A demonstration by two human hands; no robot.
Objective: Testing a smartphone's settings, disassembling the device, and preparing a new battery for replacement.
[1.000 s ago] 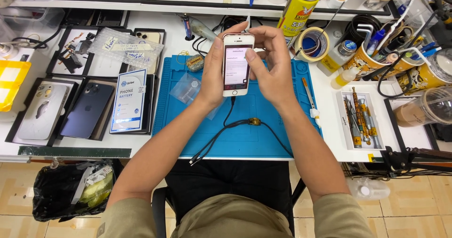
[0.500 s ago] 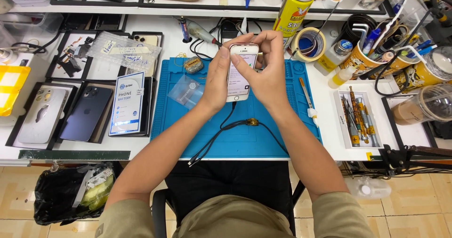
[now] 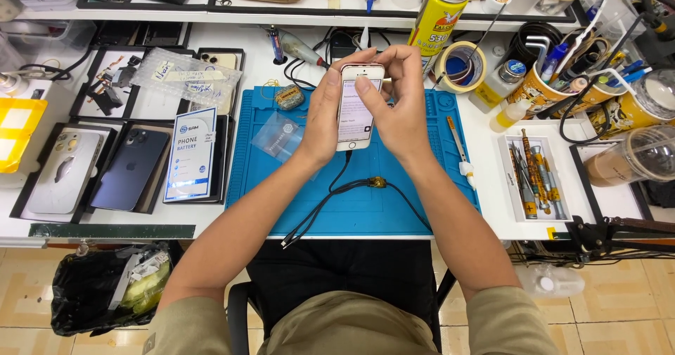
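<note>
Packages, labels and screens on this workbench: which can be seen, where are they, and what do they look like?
Phone screen: lit white, upright rectangle, held in left hand and right hand above the blue mat.
Battery box: flat white and blue, left of the mat.
Spray can: yellow labelled cylinder, behind the mat.
Clear bag: small white labels, at back left.
Small clear pouch: on the mat's left.

I see the phone (image 3: 357, 105) held above the mat (image 3: 394, 193), which lies on the bench (image 3: 492, 207). A cable (image 3: 330, 197) runs from the phone's near end across the mat. Left of the mat lies a battery box (image 3: 190, 155); right of it, a tray of tools (image 3: 532, 176). A spray can (image 3: 437, 14) stands behind.
</note>
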